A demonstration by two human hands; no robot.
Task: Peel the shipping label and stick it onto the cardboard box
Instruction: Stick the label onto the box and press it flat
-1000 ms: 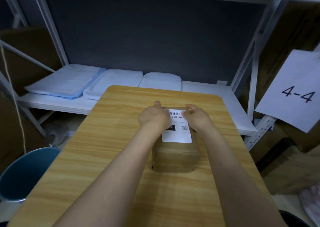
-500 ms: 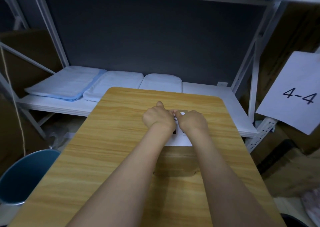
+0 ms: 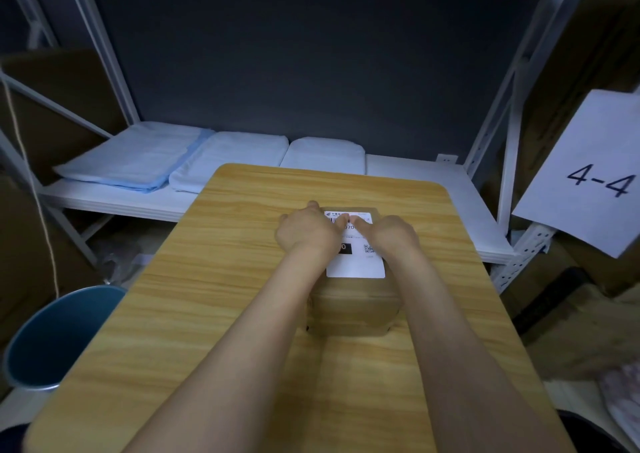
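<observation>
A small brown cardboard box (image 3: 356, 309) stands in the middle of the wooden table (image 3: 214, 279). A white shipping label (image 3: 356, 267) with a barcode and a QR code lies flat on the box's top. My left hand (image 3: 304, 233) and my right hand (image 3: 393, 236) both rest palm down on the far part of the label, thumbs nearly touching over the barcode. The hands cover the label's upper corners. Neither hand grips anything.
A white metal shelf (image 3: 415, 189) behind the table holds folded pale blue and white cloths (image 3: 145, 162). A blue bin (image 3: 59, 335) stands on the floor at the left. A paper sign reading 4-4 (image 3: 595, 179) hangs at the right, with cardboard boxes (image 3: 581, 314) below it.
Both hands came together over the middle of the label, then slid toward its far edge and spread slightly. More of the label's lower half shows now.
</observation>
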